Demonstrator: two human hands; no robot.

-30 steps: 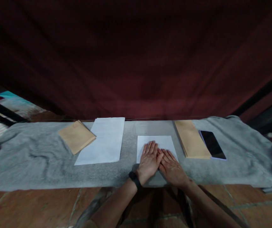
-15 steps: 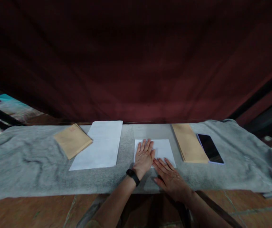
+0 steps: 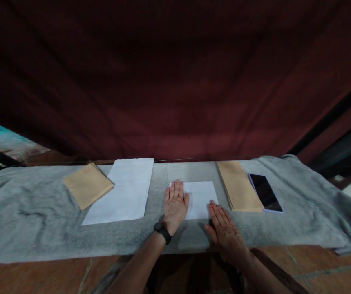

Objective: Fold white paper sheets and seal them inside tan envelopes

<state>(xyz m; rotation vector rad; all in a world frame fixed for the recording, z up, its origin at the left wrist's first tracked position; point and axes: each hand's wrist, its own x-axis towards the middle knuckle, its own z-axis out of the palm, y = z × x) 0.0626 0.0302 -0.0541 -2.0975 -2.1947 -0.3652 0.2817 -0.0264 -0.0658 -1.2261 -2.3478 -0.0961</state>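
Observation:
A folded white sheet (image 3: 201,196) lies on the grey cloth (image 3: 40,216) in front of me. My left hand (image 3: 174,207), with a black band at the wrist, lies flat and open on the sheet's left edge. My right hand (image 3: 226,232) rests flat and open on the cloth, its fingertips at the sheet's lower right corner. Neither hand holds anything.
A stack of white paper (image 3: 123,191) and a brown envelope (image 3: 87,184) lie to the left. A pile of brown envelopes (image 3: 238,185) and a dark phone (image 3: 264,192) lie to the right. A dark red curtain (image 3: 175,81) hangs behind the table.
Both hands have slid apart across the sheet: the left toward its left edge, the right back and down to its lower right corner.

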